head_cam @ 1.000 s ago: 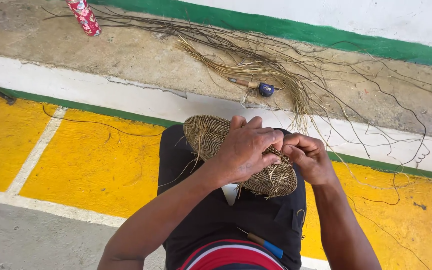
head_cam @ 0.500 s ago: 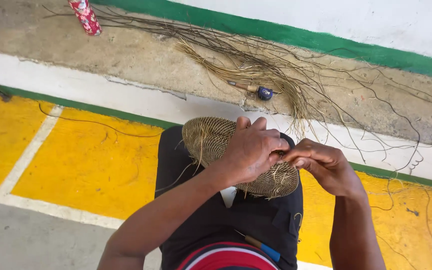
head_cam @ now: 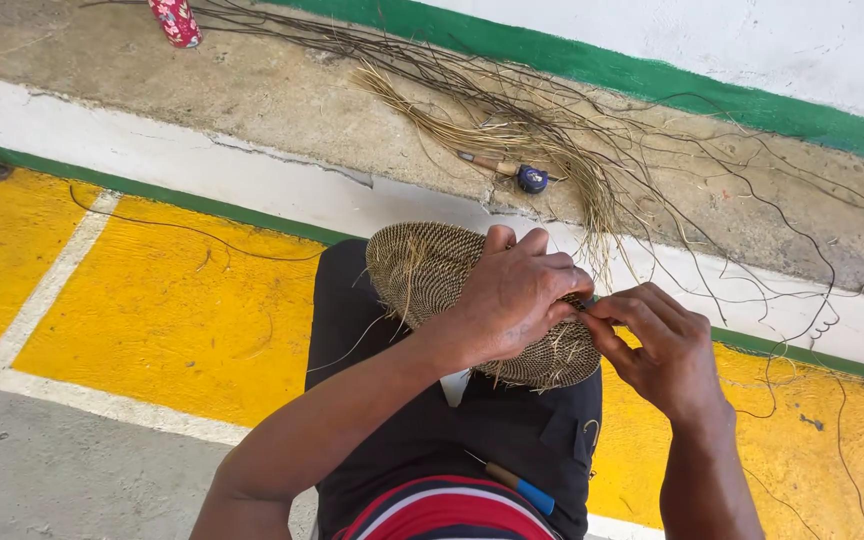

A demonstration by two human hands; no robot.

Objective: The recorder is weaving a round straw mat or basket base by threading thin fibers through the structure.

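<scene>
Woven basket point(head_cam: 422, 265), oval and tan, lay at frame centre on the person's lap, over dark trousers. Left hand point(head_cam: 517, 295) was closed over its right part, fingers curled, gripping the weave. Right hand point(head_cam: 657, 345) sat just right of it, fingertips pinched at the basket's rim; whatever they pinched was too fine to make out. Above, a bundle of fibres point(head_cam: 512, 130) sprawled across the concrete ledge, a wooden-handled tool point(head_cam: 507, 170) among them. Red patterned object point(head_cam: 177, 20) at upper left.
</scene>
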